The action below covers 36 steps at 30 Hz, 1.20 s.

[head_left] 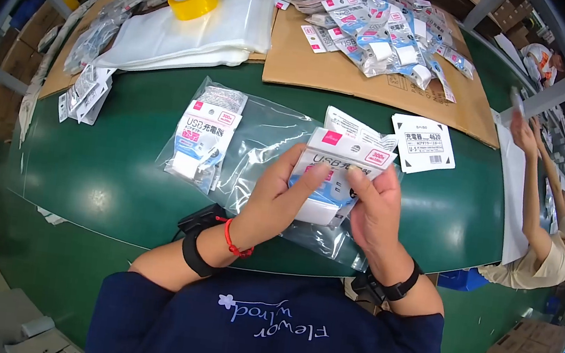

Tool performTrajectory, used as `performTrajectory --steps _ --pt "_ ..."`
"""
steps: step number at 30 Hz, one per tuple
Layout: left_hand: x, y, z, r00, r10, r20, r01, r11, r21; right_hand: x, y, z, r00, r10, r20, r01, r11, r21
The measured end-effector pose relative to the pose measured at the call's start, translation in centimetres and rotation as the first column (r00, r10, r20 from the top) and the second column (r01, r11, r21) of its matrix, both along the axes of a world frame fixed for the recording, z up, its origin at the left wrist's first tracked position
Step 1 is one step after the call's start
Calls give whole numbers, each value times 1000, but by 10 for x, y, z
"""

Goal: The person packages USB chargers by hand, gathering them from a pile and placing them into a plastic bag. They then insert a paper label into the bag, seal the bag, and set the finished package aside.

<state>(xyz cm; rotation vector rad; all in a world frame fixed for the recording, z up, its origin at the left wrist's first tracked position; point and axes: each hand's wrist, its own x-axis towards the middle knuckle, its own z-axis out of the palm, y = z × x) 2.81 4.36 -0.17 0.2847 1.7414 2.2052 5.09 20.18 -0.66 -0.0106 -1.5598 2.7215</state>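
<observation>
Between both hands, above the table's near edge, I hold a packaged USB charger point(322, 194) with a white, pink and blue card. My left hand point(280, 185) grips its left side, thumb on the front. My right hand point(377, 206) closes on its right side, thumb also on the front. Beneath lies a large clear plastic bag point(259, 138). At the bag's left end rests a stack of charger packs point(201, 135). Behind the held pack, a white printed packet point(352, 125) shows its upper part; whether it is held too, I cannot tell.
White label cards point(424, 146) lie right of my hands. Beyond, a charger pack pile point(391, 38) covers cardboard point(302, 73). Yellow tape point(193, 0) sits on stacked clear bags point(173, 36). More packs point(86, 96) lie at left. A co-worker's arms point(535, 186) reach in at right.
</observation>
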Motion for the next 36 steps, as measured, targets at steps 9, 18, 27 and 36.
performTrajectory --steps 9,18,27,36 --pt "-6 -2 10 934 -169 -315 51 935 -350 11 12 -2 971 -61 -229 137 933 332" --pt "1 25 1 974 -54 -220 21 989 -149 20 0 8 952 -302 -44 300 953 -45" --pt "5 45 -4 963 -109 -247 101 994 -46 19 62 4 851 -502 -152 521 844 127" --pt "1 48 -44 587 -406 -700 -206 762 -614 32 137 5 955 -286 74 229 874 429"
